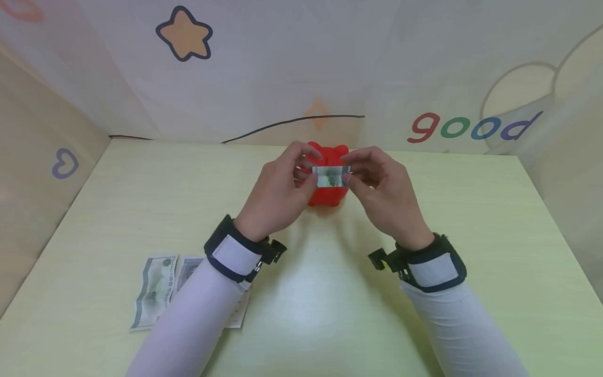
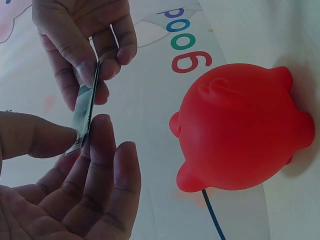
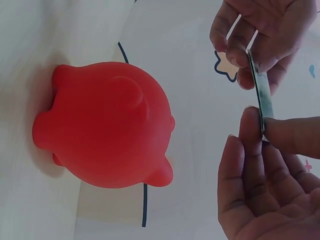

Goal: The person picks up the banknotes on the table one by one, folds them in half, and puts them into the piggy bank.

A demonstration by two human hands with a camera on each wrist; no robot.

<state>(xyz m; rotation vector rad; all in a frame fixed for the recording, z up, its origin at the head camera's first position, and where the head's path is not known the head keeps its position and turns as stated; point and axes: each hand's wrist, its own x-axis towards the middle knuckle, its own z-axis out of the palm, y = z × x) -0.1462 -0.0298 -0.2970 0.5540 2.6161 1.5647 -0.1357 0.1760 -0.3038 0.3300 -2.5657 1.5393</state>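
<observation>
A folded green banknote (image 1: 330, 177) is held up level between both hands, in front of and above a red piggy bank (image 1: 325, 197). My left hand (image 1: 281, 191) pinches its left end between thumb and fingers; my right hand (image 1: 387, 191) pinches the right end the same way. Seen edge-on in the left wrist view, the folded banknote (image 2: 84, 112) is a thin strip. The piggy bank (image 3: 110, 125) stands on its feet, apart from both hands. In the head view, the hands and the banknote cover part of it.
More banknotes (image 1: 154, 293) lie flat at the table's front left, partly under my left forearm. Behind the pale table (image 1: 480, 220) rises a printed cloth backdrop (image 1: 292, 63) with a star and the word "good". Cloth also hangs along both sides.
</observation>
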